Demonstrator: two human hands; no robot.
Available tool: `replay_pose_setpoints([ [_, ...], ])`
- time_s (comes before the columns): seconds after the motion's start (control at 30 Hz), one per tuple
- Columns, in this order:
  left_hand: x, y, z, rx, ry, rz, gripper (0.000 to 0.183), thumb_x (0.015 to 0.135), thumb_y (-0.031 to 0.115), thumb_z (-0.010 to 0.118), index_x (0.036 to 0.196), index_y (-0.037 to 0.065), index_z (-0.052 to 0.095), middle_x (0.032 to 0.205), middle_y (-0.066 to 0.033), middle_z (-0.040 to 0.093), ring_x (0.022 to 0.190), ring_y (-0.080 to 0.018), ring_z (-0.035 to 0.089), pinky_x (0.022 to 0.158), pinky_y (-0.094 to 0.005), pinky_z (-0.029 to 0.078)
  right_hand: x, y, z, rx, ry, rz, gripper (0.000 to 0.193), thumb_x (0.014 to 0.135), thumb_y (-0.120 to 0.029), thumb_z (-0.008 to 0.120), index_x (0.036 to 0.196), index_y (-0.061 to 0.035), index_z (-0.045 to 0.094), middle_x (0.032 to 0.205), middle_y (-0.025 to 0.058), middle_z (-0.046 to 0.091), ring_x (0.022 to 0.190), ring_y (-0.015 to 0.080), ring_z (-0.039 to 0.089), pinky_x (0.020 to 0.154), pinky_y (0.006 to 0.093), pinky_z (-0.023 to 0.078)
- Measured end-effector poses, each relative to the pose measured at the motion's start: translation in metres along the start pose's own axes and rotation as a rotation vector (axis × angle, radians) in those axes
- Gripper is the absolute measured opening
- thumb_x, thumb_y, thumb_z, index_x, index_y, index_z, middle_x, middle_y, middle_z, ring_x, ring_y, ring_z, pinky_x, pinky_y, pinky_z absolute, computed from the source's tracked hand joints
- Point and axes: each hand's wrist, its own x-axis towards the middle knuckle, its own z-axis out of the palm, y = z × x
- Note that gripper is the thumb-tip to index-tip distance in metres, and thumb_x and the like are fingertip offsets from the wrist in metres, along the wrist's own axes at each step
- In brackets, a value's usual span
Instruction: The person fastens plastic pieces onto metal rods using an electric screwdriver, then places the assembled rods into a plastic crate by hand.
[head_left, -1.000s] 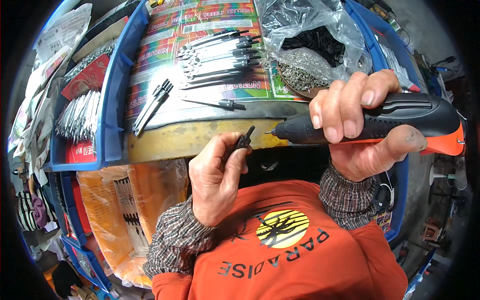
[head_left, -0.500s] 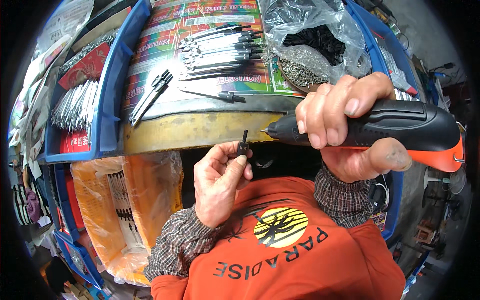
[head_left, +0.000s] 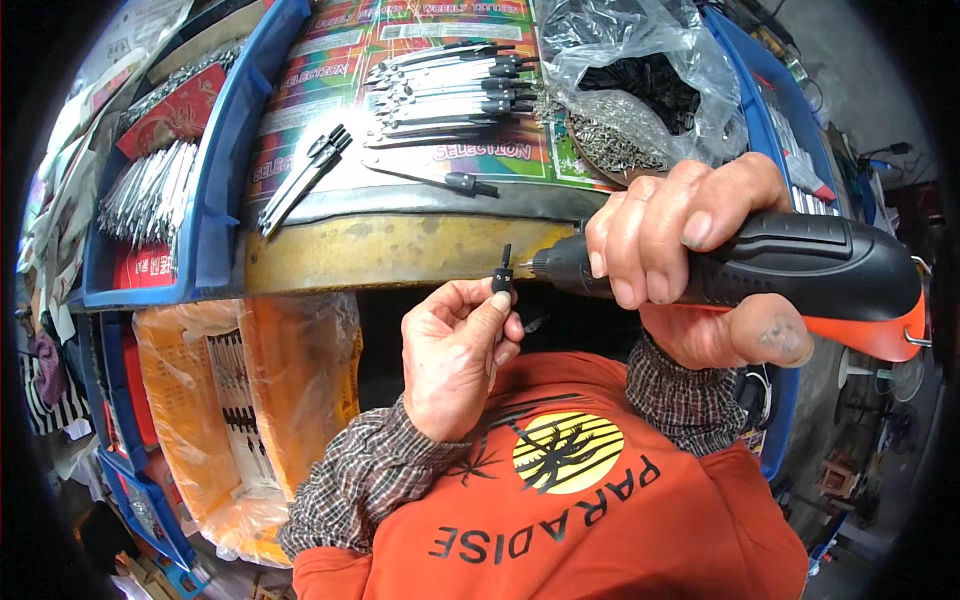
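Pinched between thumb and fingers of my left hand [head_left: 455, 345] is a small black fitting [head_left: 503, 278] with a thin stem pointing up; its lower part is hidden by my fingers. My right hand [head_left: 690, 240] wraps round a black and orange electric screwdriver [head_left: 810, 255], which lies nearly level. The screwdriver's bit points left at the side of the fitting; whether they touch I cannot tell. Beyond my hands, a single silver piece with a black end [head_left: 430, 179] lies by the bench edge. Several similar pieces [head_left: 445, 95] are stacked behind it.
A clear plastic bag [head_left: 640, 40] of black parts and a round dish of small screws [head_left: 610, 135] stand at the far right. Blue bins [head_left: 215, 185] of metal strips flank the bench [head_left: 400, 250]. Below left is an orange plastic-lined crate [head_left: 300, 400].
The screwdriver's bit has come up to the black fitting, closing the gap between them. My left hand has shifted slightly right and the fitting has risen a little.
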Motion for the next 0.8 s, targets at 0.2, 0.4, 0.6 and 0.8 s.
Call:
replay_pose_setpoints([
  [0.2, 0.001, -0.005, -0.001, 0.017, 0.053, 0.016, 0.005, 0.085, 0.002, 0.052, 0.086, -0.003, 0.051, 0.066, -0.0074, 0.055, 0.051, -0.0087, 0.047, 0.043, -0.0184, 0.037, 0.001, 0.002, 0.003, 0.025, -0.014, 0.035, 0.059, 0.071, -0.059, 0.060, 0.092, -0.0067, 0.042, 0.066, 0.0022, 0.048, 0.054, 0.0133, 0.050, 0.057, 0.0294, 0.043],
  [0.4, 0.002, -0.009, -0.003, 0.002, 0.027, 0.038, 0.007, 0.084, 0.004, 0.055, 0.087, -0.002, 0.053, 0.069, -0.0075, 0.056, 0.054, -0.0095, 0.050, 0.043, -0.0189, 0.037, -0.002, 0.004, 0.007, 0.016, 0.004, 0.087, 0.058, 0.070, -0.056, 0.063, 0.091, -0.0065, 0.042, 0.064, 0.0019, 0.049, 0.053, 0.0138, 0.051, 0.056, 0.0296, 0.044],
  [0.6, 0.001, -0.008, -0.001, 0.039, 0.046, 0.021, 0.008, 0.085, 0.005, 0.054, 0.088, -0.002, 0.053, 0.069, -0.0072, 0.056, 0.053, -0.0085, 0.048, 0.043, -0.0181, 0.036, -0.003, 0.004, 0.009, 0.018, 0.034, 0.114, 0.057, 0.070, -0.056, 0.064, 0.090, -0.0065, 0.042, 0.065, 0.0021, 0.050, 0.054, 0.0141, 0.052, 0.056, 0.0297, 0.044],
  [0.8, 0.000, -0.008, -0.002, 0.022, 0.022, 0.031, 0.009, 0.085, 0.005, 0.053, 0.089, -0.002, 0.052, 0.068, -0.0069, 0.055, 0.052, -0.0080, 0.046, 0.042, -0.0179, 0.035, -0.003, 0.004, 0.011, 0.019, 0.033, 0.137, 0.056, 0.070, -0.053, 0.066, 0.090, -0.0061, 0.043, 0.065, 0.0028, 0.050, 0.054, 0.0144, 0.052, 0.056, 0.0297, 0.044],
])
